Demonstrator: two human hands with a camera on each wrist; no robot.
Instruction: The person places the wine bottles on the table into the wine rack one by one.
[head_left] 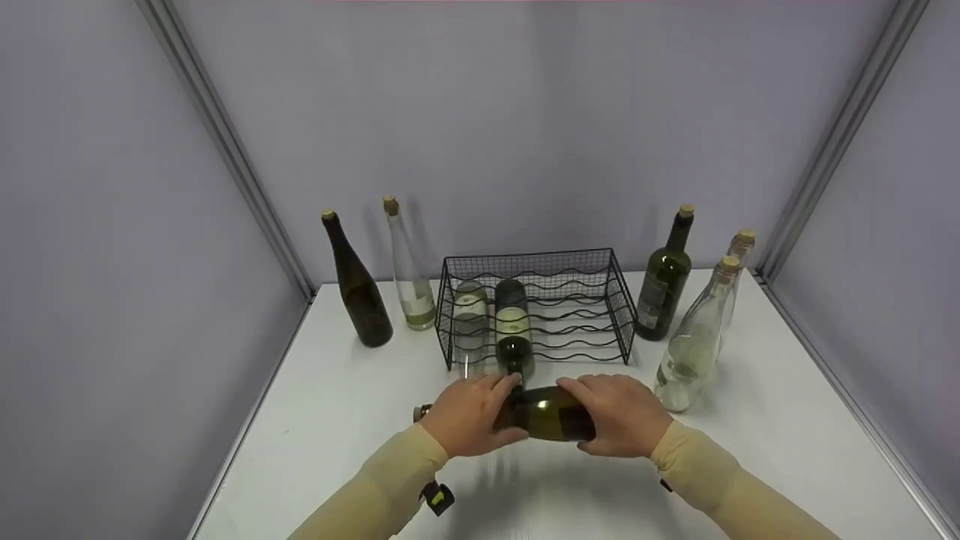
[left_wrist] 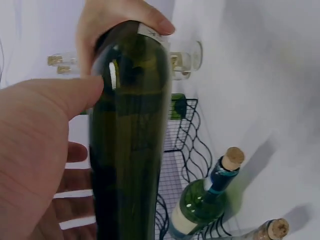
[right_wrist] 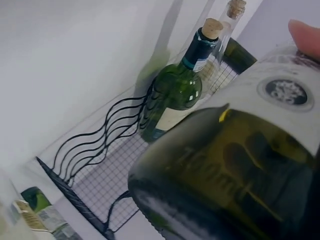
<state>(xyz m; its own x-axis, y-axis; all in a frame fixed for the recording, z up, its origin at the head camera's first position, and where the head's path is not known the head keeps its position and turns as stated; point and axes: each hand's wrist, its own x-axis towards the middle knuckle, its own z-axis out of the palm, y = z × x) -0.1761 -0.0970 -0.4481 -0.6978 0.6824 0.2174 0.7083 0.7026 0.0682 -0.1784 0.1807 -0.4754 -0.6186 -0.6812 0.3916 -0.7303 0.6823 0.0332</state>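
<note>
Both hands hold a dark green wine bottle [head_left: 551,414] sideways in front of the rack, its corked neck to the left. My left hand [head_left: 469,418] grips it toward the neck, and in the left wrist view its thumb lies along the glass with the fingers behind. Round the base end curls my right hand [head_left: 626,416]. A pale label shows on the held bottle [right_wrist: 215,175] in the right wrist view. Within the black wire rack [head_left: 529,262] lie a clear bottle [head_left: 470,326] and a green bottle [head_left: 513,322] with a cream label, necks toward me.
Left of the rack stand a brown bottle [head_left: 360,300] and a clear bottle [head_left: 414,296], both corked. On its right are a green bottle [head_left: 664,289] and two clear bottles, the nearer clear one [head_left: 688,360] partly covering the other. Panels [head_left: 525,135] enclose the white table [head_left: 330,420].
</note>
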